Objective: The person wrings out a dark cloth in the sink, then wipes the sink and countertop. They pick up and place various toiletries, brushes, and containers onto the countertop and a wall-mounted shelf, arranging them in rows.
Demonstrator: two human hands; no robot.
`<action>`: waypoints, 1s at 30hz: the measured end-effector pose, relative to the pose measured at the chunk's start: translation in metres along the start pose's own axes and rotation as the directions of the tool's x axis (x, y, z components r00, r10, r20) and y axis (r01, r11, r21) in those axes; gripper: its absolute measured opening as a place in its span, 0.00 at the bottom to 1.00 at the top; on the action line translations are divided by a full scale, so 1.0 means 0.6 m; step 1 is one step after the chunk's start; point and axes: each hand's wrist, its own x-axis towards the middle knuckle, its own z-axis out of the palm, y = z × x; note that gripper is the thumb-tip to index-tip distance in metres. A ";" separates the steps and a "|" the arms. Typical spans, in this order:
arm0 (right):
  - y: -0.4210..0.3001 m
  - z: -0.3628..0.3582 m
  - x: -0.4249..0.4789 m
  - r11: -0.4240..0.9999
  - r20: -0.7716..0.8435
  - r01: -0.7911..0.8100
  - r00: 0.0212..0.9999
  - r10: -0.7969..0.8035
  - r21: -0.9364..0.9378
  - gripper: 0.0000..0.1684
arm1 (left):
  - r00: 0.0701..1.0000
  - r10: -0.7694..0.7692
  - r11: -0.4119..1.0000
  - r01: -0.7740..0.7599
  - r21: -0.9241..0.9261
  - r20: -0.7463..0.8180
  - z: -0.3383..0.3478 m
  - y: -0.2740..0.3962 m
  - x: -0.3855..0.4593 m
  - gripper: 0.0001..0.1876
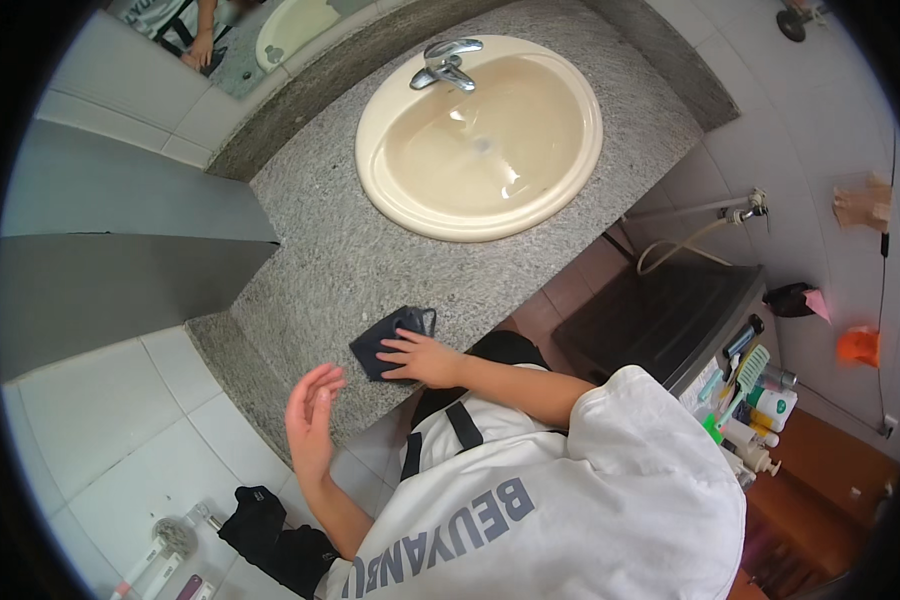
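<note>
A small dark navy folded pouch or cloth [376, 339] with a thin cord loop at one corner lies near the front edge of the grey granite countertop [311, 281]. My right hand [424, 361] rests flat over its near side, fingers spread, covering part of it. Off to the left, my left hand [312, 424] is raised beside the counter's end, fingers slightly bent, with nothing in it. A gap separates it from the pouch.
Farther back, a cream oval basin [480, 232] with a chrome faucet [445, 66] is set into the counter. Grey panels [127, 289] stand on the left. Toiletries and a green comb [752, 369] crowd a dark cabinet [664, 315] at right. Black cloth [274, 532] hangs lower left.
</note>
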 end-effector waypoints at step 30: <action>0.110 -0.618 -0.427 0.703 -0.973 -0.710 0.196 0.126 -0.052 0.10 | 0.550 0.820 0.486 -0.526 0.698 -0.156 0.288 0.240 0.145 0.12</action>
